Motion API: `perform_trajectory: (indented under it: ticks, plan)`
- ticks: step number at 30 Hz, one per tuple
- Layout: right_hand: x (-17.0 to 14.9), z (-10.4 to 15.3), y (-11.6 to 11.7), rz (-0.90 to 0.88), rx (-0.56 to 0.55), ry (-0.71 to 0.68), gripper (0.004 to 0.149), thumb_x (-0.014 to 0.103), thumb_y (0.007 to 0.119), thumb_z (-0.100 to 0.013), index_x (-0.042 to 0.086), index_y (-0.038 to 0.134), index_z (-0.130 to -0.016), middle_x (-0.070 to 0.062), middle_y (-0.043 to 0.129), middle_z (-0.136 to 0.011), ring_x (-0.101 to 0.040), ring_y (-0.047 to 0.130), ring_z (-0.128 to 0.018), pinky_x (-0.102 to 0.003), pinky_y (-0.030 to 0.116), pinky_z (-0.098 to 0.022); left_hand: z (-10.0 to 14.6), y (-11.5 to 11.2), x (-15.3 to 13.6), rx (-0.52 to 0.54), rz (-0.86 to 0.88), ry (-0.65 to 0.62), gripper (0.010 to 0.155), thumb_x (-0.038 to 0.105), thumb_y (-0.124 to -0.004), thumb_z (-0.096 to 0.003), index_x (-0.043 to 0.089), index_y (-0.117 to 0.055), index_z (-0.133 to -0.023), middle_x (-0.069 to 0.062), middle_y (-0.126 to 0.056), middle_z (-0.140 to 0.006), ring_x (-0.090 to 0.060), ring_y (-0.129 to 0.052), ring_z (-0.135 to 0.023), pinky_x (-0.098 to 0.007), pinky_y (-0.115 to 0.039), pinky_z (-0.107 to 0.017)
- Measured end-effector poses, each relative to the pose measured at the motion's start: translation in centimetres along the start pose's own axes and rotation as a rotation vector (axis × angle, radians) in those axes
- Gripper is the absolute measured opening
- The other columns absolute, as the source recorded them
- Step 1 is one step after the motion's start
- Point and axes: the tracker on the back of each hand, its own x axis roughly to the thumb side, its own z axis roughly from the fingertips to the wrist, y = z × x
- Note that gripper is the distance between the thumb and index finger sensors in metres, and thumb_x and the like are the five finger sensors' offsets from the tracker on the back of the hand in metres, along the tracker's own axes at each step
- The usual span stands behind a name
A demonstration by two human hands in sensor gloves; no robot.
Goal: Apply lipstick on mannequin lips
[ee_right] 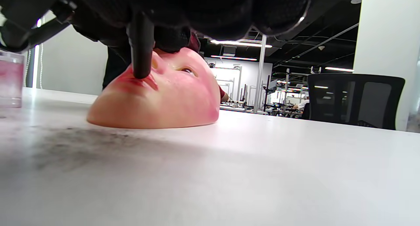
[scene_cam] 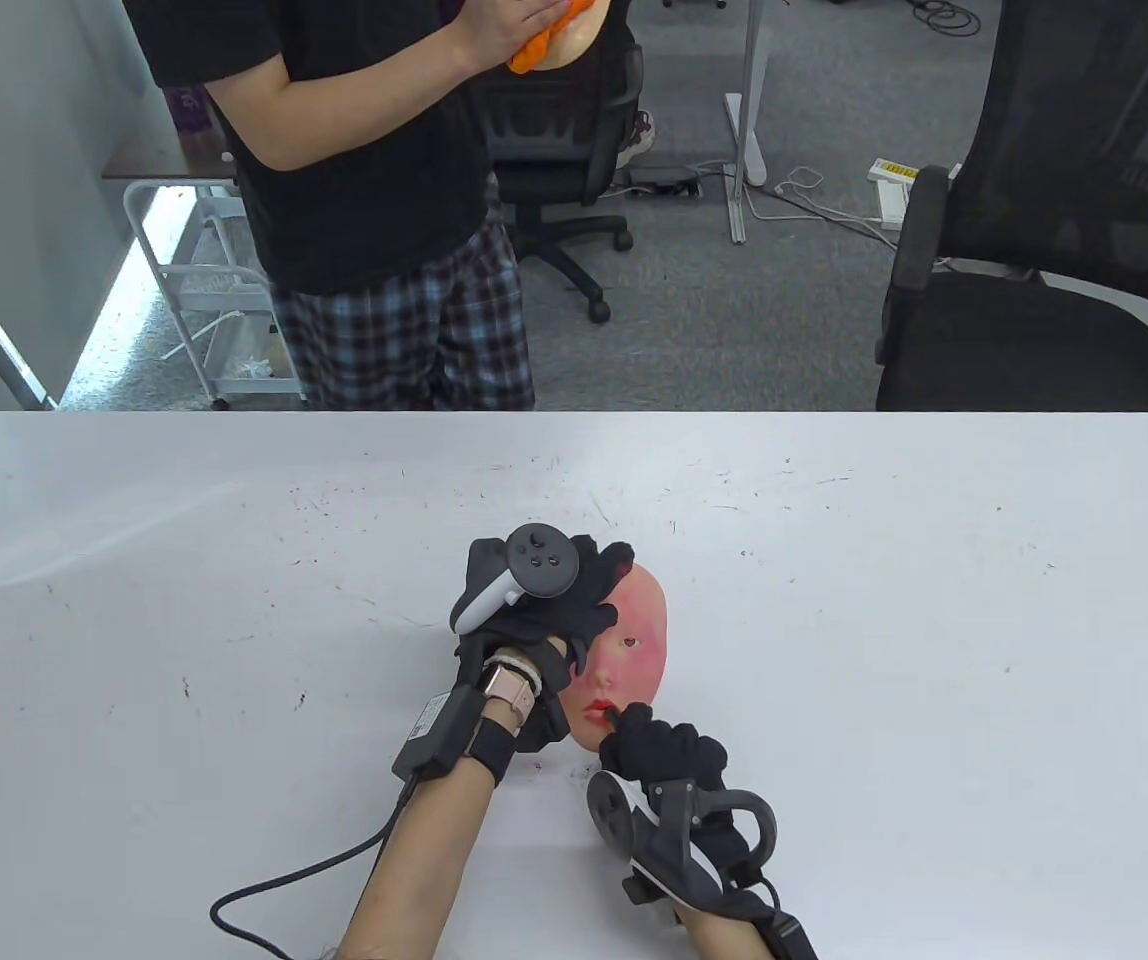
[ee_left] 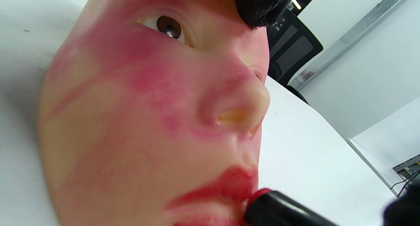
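Note:
A skin-coloured mannequin face (scene_cam: 634, 640) with red-smeared cheeks lies face up on the white table (scene_cam: 934, 600). My left hand (scene_cam: 544, 600) rests on its forehead and left side. My right hand (scene_cam: 659, 750) grips a black lipstick (ee_right: 141, 52) and its red tip touches the lips (ee_left: 229, 186). The left wrist view shows the tip (ee_left: 259, 195) pressed at the mouth. In the right wrist view the tube stands upright on the lips (ee_right: 136, 81) of the face (ee_right: 170, 101).
A person in a black shirt (scene_cam: 354, 150) stands at the table's far edge. A black office chair (scene_cam: 1044, 260) stands at the far right. A clear cup with pink stain (ee_right: 11, 78) sits at the left in the right wrist view.

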Motion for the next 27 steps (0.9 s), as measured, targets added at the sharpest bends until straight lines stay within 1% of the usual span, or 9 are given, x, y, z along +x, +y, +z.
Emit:
perform_trajectory:
  ticks: [1, 4, 10, 13, 15, 18, 22, 24, 27]
  plan:
    - [0.2, 0.0, 0.1, -0.025, 0.008, -0.012, 0.051, 0.047, 0.075, -0.043, 0.013, 0.088, -0.077, 0.006, 0.091, -0.03, -0.014, 0.09, -0.028, -0.046, 0.079, -0.04, 0.0, 0.0, 0.0, -0.001, 0.003, 0.0, 0.071, 0.038, -0.071, -0.0547, 0.046, -0.037, -0.117, -0.001, -0.018, -0.124, -0.033, -0.016, -0.111, -0.053, -0.026, -0.083]
    - [0.2, 0.1, 0.0, 0.004, -0.002, -0.022, 0.051, 0.048, 0.075, -0.043, 0.013, 0.089, -0.076, 0.007, 0.091, -0.03, -0.014, 0.091, -0.028, -0.045, 0.08, -0.039, 0.0, 0.0, 0.0, -0.001, 0.003, 0.0, 0.071, 0.038, -0.071, -0.0547, 0.046, -0.037, -0.117, -0.001, -0.018, -0.124, -0.033, -0.016, -0.111, -0.053, -0.026, -0.083]
    - [-1.1, 0.2, 0.3, 0.013, 0.015, 0.03, 0.051, 0.047, 0.075, -0.043, 0.012, 0.089, -0.076, 0.006, 0.091, -0.03, -0.014, 0.091, -0.028, -0.046, 0.079, -0.04, 0.0, 0.0, 0.0, 0.0, 0.002, 0.001, 0.071, 0.038, -0.071, -0.0547, 0.046, -0.037, -0.117, -0.001, -0.018, -0.124, -0.033, -0.016, -0.111, -0.053, -0.026, -0.083]
    - [-0.7, 0.2, 0.2, -0.004, -0.012, -0.006, 0.051, 0.048, 0.074, -0.043, 0.013, 0.088, -0.078, 0.007, 0.091, -0.032, -0.014, 0.091, -0.03, -0.045, 0.079, -0.041, 0.0, 0.0, 0.0, -0.001, 0.003, 0.001, 0.071, 0.038, -0.071, -0.0546, 0.046, -0.038, -0.117, -0.001, -0.019, -0.124, -0.033, -0.016, -0.111, -0.053, -0.026, -0.083]
    - [0.0, 0.0, 0.4, -0.033, 0.008, -0.037, 0.051, 0.047, 0.074, -0.044, 0.014, 0.087, -0.079, 0.006, 0.091, -0.033, -0.014, 0.091, -0.031, -0.046, 0.079, -0.042, 0.0, 0.0, 0.0, -0.002, 0.004, 0.0, 0.071, 0.038, -0.071, -0.0547, 0.046, -0.037, -0.117, -0.001, -0.018, -0.124, -0.033, -0.016, -0.111, -0.053, -0.026, -0.083]
    - [0.6, -0.3, 0.5, -0.001, 0.027, -0.04, 0.051, 0.048, 0.073, -0.044, 0.015, 0.086, -0.08, 0.007, 0.091, -0.034, -0.014, 0.091, -0.032, -0.046, 0.078, -0.043, 0.0, 0.0, 0.0, -0.001, 0.002, 0.001, 0.071, 0.038, -0.071, -0.0547, 0.046, -0.037, -0.117, -0.001, -0.018, -0.124, -0.033, -0.016, -0.111, -0.053, -0.026, -0.083]
    - [-0.5, -0.1, 0.1, 0.002, -0.008, 0.006, 0.051, 0.048, 0.074, -0.043, 0.014, 0.089, -0.077, 0.006, 0.091, -0.031, -0.015, 0.091, -0.029, -0.046, 0.079, -0.041, 0.0, 0.0, 0.0, 0.0, 0.001, 0.003, 0.071, 0.038, -0.071, -0.0548, 0.046, -0.037, -0.117, -0.001, -0.018, -0.124, -0.033, -0.016, -0.111, -0.053, -0.026, -0.083]
    - [-1.0, -0.1, 0.2, -0.003, 0.006, 0.023, 0.051, 0.047, 0.074, -0.043, 0.013, 0.088, -0.078, 0.006, 0.091, -0.031, -0.014, 0.091, -0.029, -0.046, 0.079, -0.041, 0.0, 0.0, 0.0, -0.001, 0.002, 0.002, 0.071, 0.038, -0.071, -0.0548, 0.046, -0.037, -0.117, -0.001, -0.018, -0.124, -0.033, -0.016, -0.111, -0.053, -0.026, -0.083]
    - [-0.7, -0.1, 0.4, -0.039, -0.002, -0.013, 0.051, 0.048, 0.074, -0.043, 0.014, 0.088, -0.078, 0.007, 0.091, -0.032, -0.014, 0.091, -0.03, -0.045, 0.079, -0.041, 0.0, 0.0, 0.0, -0.002, 0.001, 0.002, 0.071, 0.038, -0.07, -0.0548, 0.046, -0.037, -0.117, -0.001, -0.018, -0.124, -0.033, -0.016, -0.111, -0.053, -0.026, -0.083]
